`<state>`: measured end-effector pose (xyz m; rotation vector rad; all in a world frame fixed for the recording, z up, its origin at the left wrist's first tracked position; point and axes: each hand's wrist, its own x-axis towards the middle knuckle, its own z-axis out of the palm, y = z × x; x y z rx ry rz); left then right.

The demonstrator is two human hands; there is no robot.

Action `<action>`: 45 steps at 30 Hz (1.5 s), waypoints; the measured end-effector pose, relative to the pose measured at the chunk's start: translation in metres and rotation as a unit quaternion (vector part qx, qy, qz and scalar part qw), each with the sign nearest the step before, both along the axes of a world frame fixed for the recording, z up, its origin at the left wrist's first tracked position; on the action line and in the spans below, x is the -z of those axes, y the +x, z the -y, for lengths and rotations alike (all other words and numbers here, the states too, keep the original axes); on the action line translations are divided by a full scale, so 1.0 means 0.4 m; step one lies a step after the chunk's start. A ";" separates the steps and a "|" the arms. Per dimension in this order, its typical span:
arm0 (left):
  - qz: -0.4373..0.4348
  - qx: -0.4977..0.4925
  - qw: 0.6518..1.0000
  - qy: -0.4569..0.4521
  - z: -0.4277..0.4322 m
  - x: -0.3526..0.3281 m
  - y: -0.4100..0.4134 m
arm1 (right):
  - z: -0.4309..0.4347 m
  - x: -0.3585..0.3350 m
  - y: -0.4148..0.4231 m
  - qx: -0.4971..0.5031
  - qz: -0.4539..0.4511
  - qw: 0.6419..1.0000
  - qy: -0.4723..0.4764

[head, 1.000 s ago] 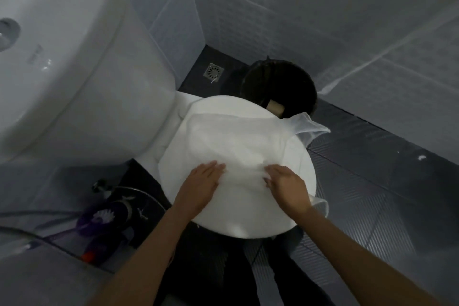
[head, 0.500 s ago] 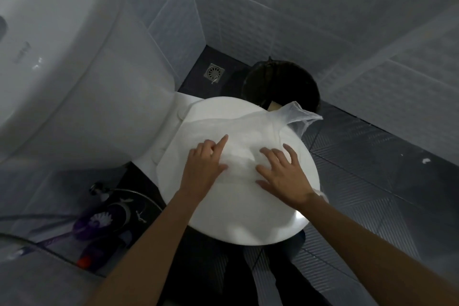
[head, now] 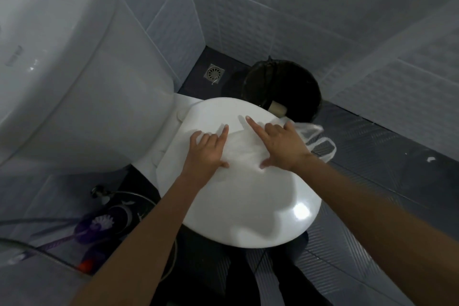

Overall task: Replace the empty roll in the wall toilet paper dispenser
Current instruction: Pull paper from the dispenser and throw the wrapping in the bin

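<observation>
A thin white plastic bag (head: 244, 150) lies flattened on the closed toilet lid (head: 248, 206). My left hand (head: 207, 153) and my right hand (head: 280, 146) press flat on the bag with fingers spread, side by side. The bag's handles (head: 320, 139) hang off the lid's right edge. An empty cardboard roll core (head: 278, 108) lies inside the black bin (head: 283, 87) behind the lid. No wall dispenser or new roll shows in the view.
The white cistern (head: 62, 57) fills the left. A floor drain (head: 214, 73) sits in the corner. A purple toilet brush (head: 99, 225) and a hose (head: 129, 196) lie on the floor at the left. Tiled walls close in at the back and right.
Both hands slid forward over the bag and opened flat, smoothing it against the lid; a second ago they were pinching it nearer the lid's middle.
</observation>
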<state>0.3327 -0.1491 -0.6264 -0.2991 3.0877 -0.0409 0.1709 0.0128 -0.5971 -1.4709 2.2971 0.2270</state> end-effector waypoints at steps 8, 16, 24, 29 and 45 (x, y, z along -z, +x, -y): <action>-0.031 0.021 0.999 0.039 -0.068 0.014 0.079 | -0.053 0.048 0.023 -0.028 -0.048 0.991 -0.119; 0.041 -0.034 0.995 0.080 -0.137 0.065 0.192 | -0.105 0.062 0.040 0.222 -0.018 0.965 -0.138; -0.092 -0.162 0.976 0.110 -0.132 0.015 0.078 | -0.121 -0.006 0.071 0.422 0.327 0.817 -0.217; -0.171 -0.116 0.970 0.125 -0.158 0.000 0.019 | -0.083 -0.064 0.109 0.505 0.468 0.645 -0.331; -0.080 -0.246 0.952 0.161 -0.094 0.019 0.000 | -0.065 -0.007 -0.023 0.432 -0.019 0.858 -0.277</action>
